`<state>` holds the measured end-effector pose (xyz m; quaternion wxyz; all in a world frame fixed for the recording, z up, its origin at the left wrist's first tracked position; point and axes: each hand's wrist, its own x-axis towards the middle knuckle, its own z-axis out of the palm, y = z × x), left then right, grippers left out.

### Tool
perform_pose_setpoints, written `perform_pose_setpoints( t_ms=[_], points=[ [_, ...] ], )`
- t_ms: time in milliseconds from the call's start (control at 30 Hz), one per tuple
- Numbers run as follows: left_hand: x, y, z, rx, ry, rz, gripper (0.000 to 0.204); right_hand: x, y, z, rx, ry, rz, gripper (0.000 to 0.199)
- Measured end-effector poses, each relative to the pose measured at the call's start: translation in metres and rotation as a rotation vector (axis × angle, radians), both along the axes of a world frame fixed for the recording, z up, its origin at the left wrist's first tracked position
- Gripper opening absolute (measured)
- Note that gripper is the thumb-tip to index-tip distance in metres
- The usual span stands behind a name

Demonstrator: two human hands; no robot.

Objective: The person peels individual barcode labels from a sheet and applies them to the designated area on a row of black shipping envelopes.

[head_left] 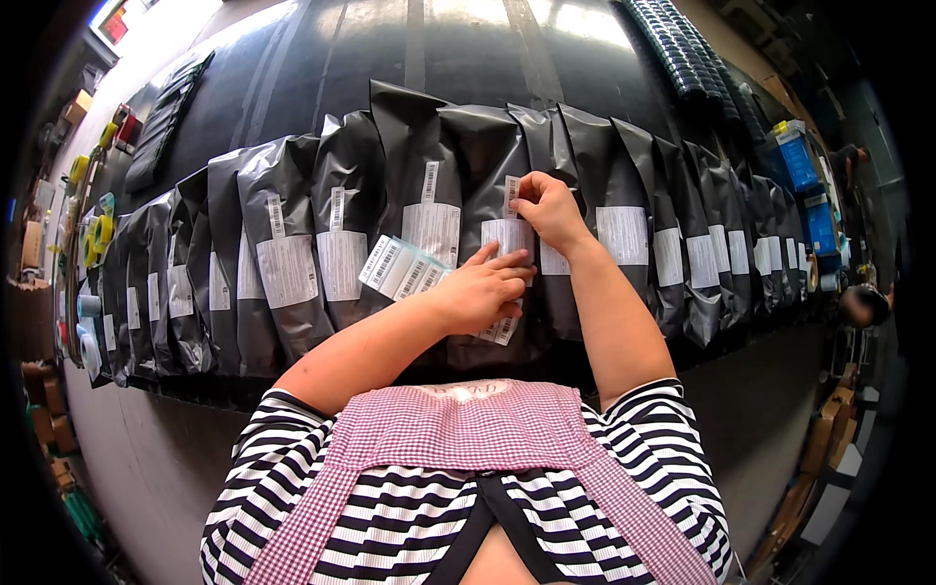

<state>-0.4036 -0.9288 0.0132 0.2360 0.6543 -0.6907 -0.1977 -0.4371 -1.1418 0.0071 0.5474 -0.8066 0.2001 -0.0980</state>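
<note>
A long row of dark grey plastic mailing bags (473, 146) lies side by side, most with a white printed label. My right hand (554, 213) is over a bag in the middle, thumb and index finger pinched on the end of a narrow barcode sticker (511, 195) that lies on the bag just above its white label (499, 234). My left hand (478, 292) rests on the same bag, its fingers reaching across that label's lower part. A sheet of barcode stickers (402, 268) is held in the left hand and sticks out to its left; more barcode strips (501, 331) show below the fingers.
The bags lie on a black belt-like surface (331, 58). Stacked dark rolls or packs (678, 49) lie at the far right, a dark flat bundle (171, 117) at the far left. Yellow tape rolls (100, 234) stand left, blue boxes (799, 161) right. Another person (866, 304) is partly visible at right.
</note>
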Motion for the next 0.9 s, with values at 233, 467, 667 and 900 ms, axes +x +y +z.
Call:
perform_pose_setpoints(
  t_ms=[233,467,667,900],
  points=[
    [0.0,-0.003,0.004,0.023,-0.002,-0.008,0.022,-0.001,0.0,-0.003,-0.064,-0.023,0.003,0.015],
    [-0.001,-0.002,0.001,-0.008,0.005,0.008,0.022,-0.004,0.01,0.003,-0.278,-0.083,0.023,0.035],
    [-0.001,-0.002,0.002,0.028,-0.039,-0.003,0.027,0.029,-0.01,-0.001,-0.543,-0.104,-0.16,0.05],
    [-0.004,-0.004,0.002,-0.01,-0.018,0.009,0.028,0.042,-0.013,-0.002,-0.658,0.055,-0.314,0.043]
  ],
)
